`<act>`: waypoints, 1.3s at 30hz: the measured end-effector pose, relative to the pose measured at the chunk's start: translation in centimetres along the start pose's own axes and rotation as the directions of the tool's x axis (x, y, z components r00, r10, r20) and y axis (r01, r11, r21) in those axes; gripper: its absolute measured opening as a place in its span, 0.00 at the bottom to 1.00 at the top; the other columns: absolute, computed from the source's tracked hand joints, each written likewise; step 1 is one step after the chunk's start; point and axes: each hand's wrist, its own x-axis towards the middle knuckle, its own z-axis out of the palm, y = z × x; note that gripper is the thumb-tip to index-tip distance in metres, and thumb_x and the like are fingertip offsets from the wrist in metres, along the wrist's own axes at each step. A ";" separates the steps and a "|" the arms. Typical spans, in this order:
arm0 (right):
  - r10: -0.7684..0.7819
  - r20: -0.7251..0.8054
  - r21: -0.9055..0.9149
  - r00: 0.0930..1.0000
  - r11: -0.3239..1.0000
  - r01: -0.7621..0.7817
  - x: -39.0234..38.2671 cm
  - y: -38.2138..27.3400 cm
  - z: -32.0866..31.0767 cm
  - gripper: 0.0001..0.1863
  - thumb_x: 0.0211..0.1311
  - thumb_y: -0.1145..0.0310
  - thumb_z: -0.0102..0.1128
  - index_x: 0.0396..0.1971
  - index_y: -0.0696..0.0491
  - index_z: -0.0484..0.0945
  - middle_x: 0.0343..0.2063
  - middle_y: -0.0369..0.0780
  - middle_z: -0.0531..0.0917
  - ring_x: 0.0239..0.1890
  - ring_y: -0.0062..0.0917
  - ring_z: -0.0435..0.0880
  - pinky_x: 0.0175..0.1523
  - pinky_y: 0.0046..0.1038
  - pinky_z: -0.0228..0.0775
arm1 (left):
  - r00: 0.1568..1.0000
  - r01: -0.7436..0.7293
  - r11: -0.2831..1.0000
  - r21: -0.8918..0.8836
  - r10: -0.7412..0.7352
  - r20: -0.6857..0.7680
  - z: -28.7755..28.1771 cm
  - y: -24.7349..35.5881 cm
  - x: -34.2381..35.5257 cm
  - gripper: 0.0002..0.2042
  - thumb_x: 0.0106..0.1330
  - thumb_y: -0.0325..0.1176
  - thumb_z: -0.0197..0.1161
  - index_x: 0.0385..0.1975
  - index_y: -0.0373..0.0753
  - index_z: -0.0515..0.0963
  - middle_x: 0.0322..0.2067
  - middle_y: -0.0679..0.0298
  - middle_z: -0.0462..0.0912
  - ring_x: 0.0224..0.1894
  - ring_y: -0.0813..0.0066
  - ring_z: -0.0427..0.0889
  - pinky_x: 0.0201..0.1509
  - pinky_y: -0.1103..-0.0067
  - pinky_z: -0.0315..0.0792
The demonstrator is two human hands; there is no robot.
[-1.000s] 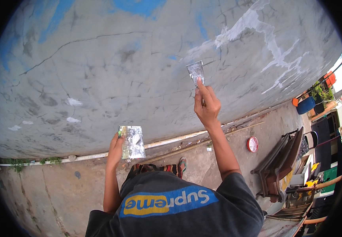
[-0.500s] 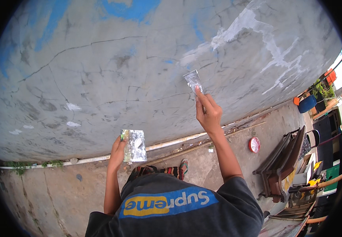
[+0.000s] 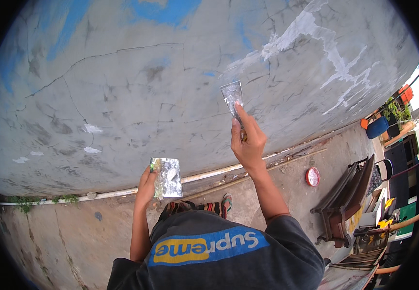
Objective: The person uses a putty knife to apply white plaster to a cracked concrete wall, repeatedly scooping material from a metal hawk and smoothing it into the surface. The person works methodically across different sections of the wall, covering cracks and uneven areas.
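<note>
My right hand [image 3: 249,140] grips a putty knife [image 3: 232,93] by its handle, the flat blade pointing up at the grey wall [image 3: 137,104]. Whether the blade touches the wall I cannot tell. Lower and to the left, my left hand [image 3: 145,187] holds a flat rectangular metal plate [image 3: 174,187] by its left edge. A small mound of white putty [image 3: 171,173] sits on this plate, with smears around it. Thin cracks run across the wall. A branching band of white filler [image 3: 306,26] spreads at the upper right, and a few white dabs [image 3: 92,128] mark the left side.
A white pipe [image 3: 209,174] runs along the foot of the wall. On the concrete floor at right stands a round red-rimmed tub [image 3: 312,177] with white inside. Brown stacked furniture [image 3: 347,203] lies beyond it, and a blue barrel [image 3: 377,127] stands farther off.
My right hand has shifted slightly left with the putty knife, whose blade now faces more broadly toward view. My left hand and the plate have stayed nearly in place.
</note>
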 end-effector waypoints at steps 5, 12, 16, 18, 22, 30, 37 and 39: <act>0.026 -0.235 0.084 0.972 0.996 -0.007 1.2 -0.6 6.2 0.26 0.61 0.82 0.60 0.61 0.56 0.74 0.20 0.35 0.73 0.17 0.18 0.65 0.21 0.22 0.59 | 1.000 0.006 0.997 0.083 -0.005 -0.015 0.5 1.2 -0.1 0.22 0.70 0.35 0.48 0.59 0.29 0.70 0.52 0.59 0.78 0.55 0.71 0.73 0.62 0.76 0.63; 0.094 -0.269 0.101 0.959 0.993 -0.069 0.1 0.8 9.9 0.26 0.61 0.84 0.59 0.61 0.58 0.74 0.19 0.36 0.72 0.20 0.19 0.66 0.22 0.22 0.59 | 0.995 0.090 0.995 0.046 -0.088 -0.046 0.4 1.3 0.1 0.23 0.70 0.36 0.49 0.60 0.29 0.69 0.55 0.58 0.76 0.58 0.70 0.71 0.66 0.76 0.59; 0.165 -0.176 0.157 0.970 0.978 -0.138 -2.3 0.0 8.0 0.24 0.61 0.83 0.60 0.59 0.59 0.75 0.21 0.37 0.76 0.18 0.18 0.66 0.21 0.22 0.59 | 0.992 0.072 0.994 0.079 -0.063 -0.110 0.0 0.5 -0.2 0.24 0.70 0.36 0.49 0.62 0.28 0.68 0.56 0.57 0.75 0.59 0.68 0.70 0.67 0.75 0.58; 0.216 -0.136 0.153 0.967 0.969 -0.195 -2.1 -1.3 5.8 0.23 0.61 0.82 0.60 0.58 0.59 0.76 0.24 0.39 0.80 0.17 0.17 0.66 0.21 0.21 0.59 | 0.992 0.056 0.994 0.092 -0.044 -0.122 -0.2 0.0 -0.1 0.24 0.70 0.36 0.48 0.62 0.28 0.67 0.57 0.56 0.74 0.60 0.67 0.70 0.67 0.75 0.58; 0.313 -0.168 0.264 0.935 0.928 -0.264 1.9 -2.4 3.8 0.22 0.62 0.81 0.60 0.57 0.60 0.77 0.30 0.43 0.85 0.16 0.14 0.66 0.21 0.20 0.60 | 0.999 0.035 0.995 0.095 -0.033 -0.018 -0.4 0.8 0.3 0.24 0.69 0.35 0.48 0.62 0.28 0.67 0.57 0.55 0.74 0.60 0.67 0.70 0.66 0.75 0.59; 0.336 -0.032 0.302 0.941 0.901 -0.311 -1.4 -3.3 6.2 0.22 0.67 0.79 0.56 0.61 0.61 0.72 0.21 0.38 0.81 0.15 0.14 0.75 0.18 0.19 0.64 | 1.000 -0.012 0.998 0.061 0.013 -0.012 -0.1 -0.1 0.6 0.19 0.72 0.34 0.47 0.57 0.30 0.71 0.50 0.59 0.78 0.53 0.73 0.73 0.61 0.78 0.62; 0.373 -0.073 0.359 0.925 0.875 -0.324 2.7 -3.5 4.4 0.26 0.68 0.78 0.55 0.66 0.59 0.66 0.14 0.33 0.75 0.15 0.14 0.78 0.18 0.19 0.67 | 0.997 0.032 0.995 0.092 -0.026 -0.071 0.3 1.5 -0.3 0.22 0.70 0.36 0.49 0.60 0.29 0.69 0.54 0.57 0.76 0.57 0.70 0.71 0.65 0.76 0.60; 0.332 -0.078 0.310 0.940 0.904 -0.294 1.4 -3.4 6.6 0.26 0.68 0.79 0.55 0.66 0.59 0.66 0.14 0.33 0.75 0.15 0.14 0.78 0.18 0.18 0.68 | 0.999 0.025 0.995 0.098 -0.021 -0.045 0.1 1.0 0.5 0.23 0.70 0.36 0.49 0.60 0.28 0.69 0.54 0.57 0.76 0.57 0.69 0.71 0.65 0.75 0.60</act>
